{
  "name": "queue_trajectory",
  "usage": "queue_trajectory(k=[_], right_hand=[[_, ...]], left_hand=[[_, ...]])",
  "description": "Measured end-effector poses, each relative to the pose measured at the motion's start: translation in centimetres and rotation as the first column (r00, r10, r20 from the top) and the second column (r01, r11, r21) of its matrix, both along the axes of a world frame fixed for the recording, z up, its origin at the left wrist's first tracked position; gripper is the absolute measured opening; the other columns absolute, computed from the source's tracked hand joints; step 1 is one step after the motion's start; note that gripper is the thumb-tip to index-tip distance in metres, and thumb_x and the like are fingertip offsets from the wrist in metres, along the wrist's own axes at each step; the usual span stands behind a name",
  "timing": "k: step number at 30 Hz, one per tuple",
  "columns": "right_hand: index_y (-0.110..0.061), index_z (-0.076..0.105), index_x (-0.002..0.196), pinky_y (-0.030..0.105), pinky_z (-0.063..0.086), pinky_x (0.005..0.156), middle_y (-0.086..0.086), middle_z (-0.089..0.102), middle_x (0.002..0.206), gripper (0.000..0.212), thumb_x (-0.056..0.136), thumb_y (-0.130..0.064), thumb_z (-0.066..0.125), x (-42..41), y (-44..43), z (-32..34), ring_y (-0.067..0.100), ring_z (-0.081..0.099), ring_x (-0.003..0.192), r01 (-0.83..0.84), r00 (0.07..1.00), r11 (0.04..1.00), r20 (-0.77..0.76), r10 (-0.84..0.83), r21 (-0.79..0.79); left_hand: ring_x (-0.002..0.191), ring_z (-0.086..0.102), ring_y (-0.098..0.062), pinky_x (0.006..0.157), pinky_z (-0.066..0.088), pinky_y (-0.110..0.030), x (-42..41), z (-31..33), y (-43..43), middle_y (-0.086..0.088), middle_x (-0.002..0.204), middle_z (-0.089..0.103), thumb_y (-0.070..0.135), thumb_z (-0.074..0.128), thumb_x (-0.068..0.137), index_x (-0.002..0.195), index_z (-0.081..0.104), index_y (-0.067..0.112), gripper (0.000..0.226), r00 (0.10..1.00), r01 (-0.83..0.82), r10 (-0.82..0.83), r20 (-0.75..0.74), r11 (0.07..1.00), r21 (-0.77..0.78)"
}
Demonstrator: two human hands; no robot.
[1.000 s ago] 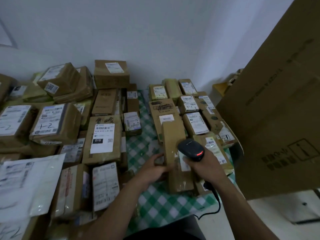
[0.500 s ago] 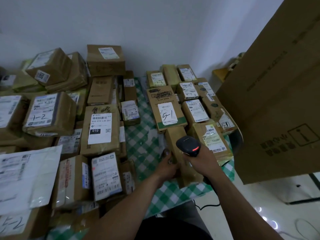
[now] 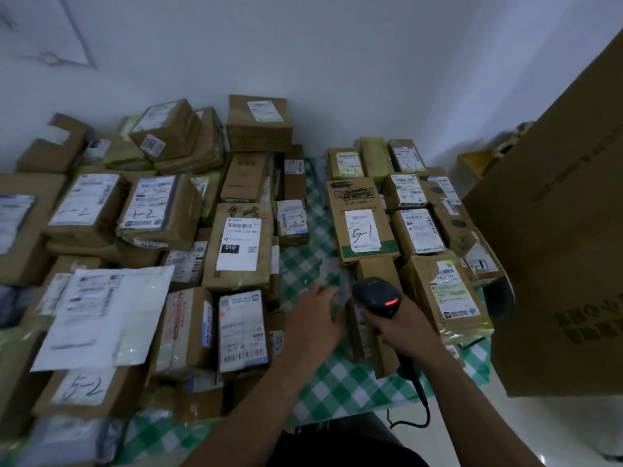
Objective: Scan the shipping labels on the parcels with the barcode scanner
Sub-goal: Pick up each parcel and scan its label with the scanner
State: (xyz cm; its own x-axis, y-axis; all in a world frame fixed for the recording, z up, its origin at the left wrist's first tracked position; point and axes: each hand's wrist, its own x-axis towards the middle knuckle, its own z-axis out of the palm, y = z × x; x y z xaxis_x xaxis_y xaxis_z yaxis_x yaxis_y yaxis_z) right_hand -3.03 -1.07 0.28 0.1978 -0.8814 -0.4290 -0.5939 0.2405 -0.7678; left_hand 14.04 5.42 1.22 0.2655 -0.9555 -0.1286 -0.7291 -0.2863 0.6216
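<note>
Right grip (image 3: 401,327) clenches the scanner (image 3: 376,296) over the narrow parcel (image 3: 377,269) by the surface (image 3: 350,382) front edge; left grip (image 3: 315,315) lies released. Crowded neighbouring labels (image 3: 451,288) could cause a misread.

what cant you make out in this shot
All in the head view:
- Long parcel: its label is mostly hidden behind the barcode scanner and the right hand gripping it.
- Left hand: fingertips are blurred by motion, so contact with the parcel is unclear.
- 010 label: fine print is too small to read.
- Large carton: cut off by the right edge.
</note>
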Motion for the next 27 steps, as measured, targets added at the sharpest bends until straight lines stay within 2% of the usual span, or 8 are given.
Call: queue_trajectory(k=[4, 7, 9, 13, 17, 22, 24, 27], right_hand=[[-0.022, 0.067, 0.125, 0.023, 0.052, 0.076, -0.004, 0.073, 0.104, 0.04, 0.088, -0.031, 0.08, 2.0, 0.4, 0.6, 0.008, 0.07, 0.095, -0.075, 0.995, 0.996, 0.056, 0.077, -0.043], [-0.022, 0.062, 0.118, 0.004, 0.041, 0.052, -0.008, 0.066, 0.093, 0.03, 0.093, -0.021, 0.077, 2.8, 1.1, 1.3, -0.015, 0.062, 0.063, -0.132, 0.986, 0.991, 0.1, 0.132, -0.004], [-0.02, 0.064, 0.117, 0.005, 0.044, 0.052, -0.005, 0.069, 0.092, 0.027, 0.093, -0.022, 0.077, 3.0, 1.7, 1.3, -0.008, 0.065, 0.064, -0.172, 0.979, 0.985, 0.108, 0.172, -0.001], [-0.023, 0.068, 0.112, 0.03, 0.059, 0.069, -0.001, 0.076, 0.091, 0.026, 0.09, -0.03, 0.08, 3.1, 2.9, 1.8, 0.012, 0.074, 0.072, -0.187, 0.974, 0.982, 0.131, 0.185, 0.007], [-0.03, 0.065, 0.102, 0.035, 0.06, 0.073, -0.002, 0.076, 0.091, 0.019, 0.09, -0.03, 0.08, 2.2, 3.6, 2.2, 0.011, 0.074, 0.073, -0.186, 0.967, 0.983, 0.177, 0.183, -0.003], [-0.034, 0.064, 0.12, 0.028, 0.056, 0.069, -0.009, 0.074, 0.102, 0.034, 0.09, -0.031, 0.08, 0.8, 3.8, 4.1, 0.009, 0.074, 0.084, -0.083, 0.926, 0.996, 0.372, 0.07, 0.018], [-0.039, 0.063, 0.12, 0.034, 0.06, 0.078, -0.01, 0.074, 0.104, 0.035, 0.09, -0.031, 0.08, 0.4, 3.8, 5.3, 0.008, 0.072, 0.091, -0.001, 0.894, 1.0, 0.449, -0.003, 0.008], [-0.037, 0.065, 0.127, 0.047, 0.058, 0.096, -0.012, 0.075, 0.113, 0.044, 0.087, -0.033, 0.083, 0.1, 3.7, 6.8, 0.011, 0.071, 0.105, 0.109, 0.842, 0.994, 0.532, -0.088, -0.008]], left_hand=[[0.142, 0.036, -0.018, 0.117, 0.032, -0.038, 3.0, 1.1, 2.8, 0.006, 0.151, 0.043, 0.045, 0.063, 0.097, 0.145, 0.047, 0.033, 0.052, 0.943, -0.259, 0.272, 0.191, 0.961, -0.094], [0.151, 0.023, -0.03, 0.123, 0.023, -0.049, 4.9, 1.0, 4.4, -0.003, 0.162, 0.031, 0.052, 0.064, 0.093, 0.15, 0.038, 0.033, 0.066, 0.879, -0.427, 0.409, 0.244, 0.904, 0.024], [0.155, 0.012, -0.031, 0.124, 0.016, -0.053, 5.2, 0.5, 5.2, -0.003, 0.166, 0.021, 0.055, 0.063, 0.092, 0.154, 0.031, 0.034, 0.073, 0.883, -0.447, 0.414, 0.221, 0.885, 0.128], [0.155, 0.002, -0.031, 0.123, 0.017, -0.06, 4.3, 0.0, 5.6, 0.0, 0.168, 0.01, 0.043, 0.065, 0.094, 0.154, 0.029, 0.037, 0.07, 0.886, -0.437, 0.395, 0.243, 0.886, 0.155], [0.149, 0.009, -0.033, 0.12, 0.023, -0.055, 3.0, 1.0, 6.3, -0.004, 0.166, 0.015, 0.037, 0.068, 0.093, 0.148, 0.04, 0.033, 0.062, 0.852, -0.513, 0.502, 0.145, 0.858, 0.043], [0.138, 0.038, -0.018, 0.109, 0.046, -0.04, 0.6, 4.0, 7.0, 0.002, 0.15, 0.041, 0.035, 0.086, 0.07, 0.152, 0.031, 0.033, 0.099, 0.86, -0.51, 0.497, -0.116, 0.842, -0.177], [0.118, 0.058, -0.001, 0.093, 0.056, -0.026, -0.3, 5.0, 6.3, 0.013, 0.133, 0.06, 0.035, 0.089, 0.064, 0.151, 0.035, 0.037, 0.102, 0.856, -0.482, 0.416, -0.306, 0.856, -0.185], [0.117, 0.061, -0.002, 0.095, 0.057, -0.034, -1.6, 6.1, 4.9, 0.018, 0.134, 0.06, 0.047, 0.089, 0.061, 0.154, 0.031, 0.04, 0.109, 0.865, -0.435, 0.356, -0.354, 0.884, -0.173]])
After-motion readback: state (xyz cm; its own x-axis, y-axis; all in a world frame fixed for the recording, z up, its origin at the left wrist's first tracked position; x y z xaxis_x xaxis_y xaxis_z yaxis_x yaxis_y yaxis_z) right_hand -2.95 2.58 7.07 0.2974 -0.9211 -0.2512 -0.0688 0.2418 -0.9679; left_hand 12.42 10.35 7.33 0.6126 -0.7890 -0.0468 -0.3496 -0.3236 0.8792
